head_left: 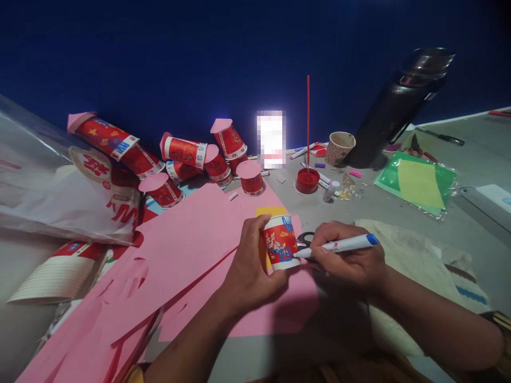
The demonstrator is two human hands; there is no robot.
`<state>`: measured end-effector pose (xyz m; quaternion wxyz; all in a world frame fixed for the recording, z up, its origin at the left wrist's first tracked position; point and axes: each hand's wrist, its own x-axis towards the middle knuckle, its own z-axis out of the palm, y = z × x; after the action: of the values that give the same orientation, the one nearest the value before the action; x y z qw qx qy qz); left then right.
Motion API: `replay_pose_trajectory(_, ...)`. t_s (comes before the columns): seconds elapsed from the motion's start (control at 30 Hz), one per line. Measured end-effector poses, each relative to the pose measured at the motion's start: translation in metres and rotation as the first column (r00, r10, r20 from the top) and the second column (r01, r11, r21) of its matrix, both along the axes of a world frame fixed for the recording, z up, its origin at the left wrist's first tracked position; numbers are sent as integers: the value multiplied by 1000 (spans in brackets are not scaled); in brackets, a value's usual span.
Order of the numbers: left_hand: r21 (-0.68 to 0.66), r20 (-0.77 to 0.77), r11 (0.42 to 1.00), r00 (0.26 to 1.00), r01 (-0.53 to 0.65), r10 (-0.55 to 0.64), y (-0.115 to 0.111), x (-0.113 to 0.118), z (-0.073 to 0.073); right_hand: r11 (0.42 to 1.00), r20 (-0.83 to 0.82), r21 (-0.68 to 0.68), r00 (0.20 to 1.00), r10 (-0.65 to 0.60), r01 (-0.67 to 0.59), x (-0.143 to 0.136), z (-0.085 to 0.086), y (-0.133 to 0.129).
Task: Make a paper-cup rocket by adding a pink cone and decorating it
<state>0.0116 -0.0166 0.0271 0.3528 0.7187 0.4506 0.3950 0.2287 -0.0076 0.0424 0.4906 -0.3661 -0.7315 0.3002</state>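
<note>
A red paper cup (279, 239) with a printed figure and blue marks lies tilted in my left hand (253, 260), its thumb at one rim and fingers at the other. My right hand (347, 258) grips a white marker (339, 246) with a blue end; the marker's tip meets the cup's right side near the blue marks. Behind the right fingers, black scissor handles (305, 239) show in part. Pink paper sheets (195, 229) lie under and left of the cup, with a bit of yellow paper (268, 211) behind it.
Red cups with pink paper tops (251, 181) stand or lean at the back left. A red dish (307, 181) holds an upright stick. A black flask (379, 117), a patterned cup (340, 149) and green packets (417, 183) are right. A plastic bag (51, 186) and stacked cups (59, 274) are left.
</note>
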Motion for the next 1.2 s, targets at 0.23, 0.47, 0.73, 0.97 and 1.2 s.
replay_pose_trajectory(0.23, 31, -5, 999, 1000, -17, 18, 1, 0, 0, 1000, 27, 10, 1000, 11, -11, 0, 3, 0)
replay_pose_trajectory(0.47, 16, -8, 1000, 1000, -13, 13, 0, 1, 1, 1000, 3, 10, 1000, -9, 9, -1, 2, -1)
replay_pose_trajectory(0.73, 30, -18, 1000, 1000, -2, 2, -1, 1, 2, 998, -17, 28, 998, -53, 54, 0, -3, -2)
replay_pose_trajectory(0.97, 111, -88, 994, 996, 14, -5, 1, 0, -1, 999, -5, 37, 1000, -29, 29, -1, -3, -3)
replay_pose_trajectory(1.2, 110, -100, 994, 995, 13, -2, 1, 0, -3, 997, 8, 69, 1000, -20, 19, -4, 2, -2)
